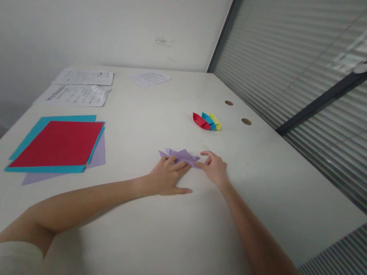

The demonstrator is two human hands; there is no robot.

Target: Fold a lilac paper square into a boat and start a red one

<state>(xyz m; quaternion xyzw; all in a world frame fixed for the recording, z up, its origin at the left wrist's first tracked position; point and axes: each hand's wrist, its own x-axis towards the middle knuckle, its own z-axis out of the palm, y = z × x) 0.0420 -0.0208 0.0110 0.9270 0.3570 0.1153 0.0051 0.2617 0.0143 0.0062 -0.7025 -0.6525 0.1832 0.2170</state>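
Observation:
A folded purple paper (184, 155) lies on the white table in front of me, with a raised triangular point in its middle and pointed flaps at its ends. My left hand (168, 177) rests flat on its near left side, fingers stretched out over the lower edge and thumb spread away on the tabletop. At the paper's right end, my right hand (215, 168) has its thumb and index finger around the corner. Part of the near edge is hidden under my left fingers. Beyond the paper sit three folded paper pieces: red (201, 121), blue (209, 120) and yellow (218, 124).
On the left lies a stack of square sheets, with a red sheet (60, 145) on top of blue and purple ones. Printed pages (77, 94) and another sheet (149, 79) lie farther back. Two round holes (246, 121) pierce the table (141, 249) near the window blinds (269, 54).

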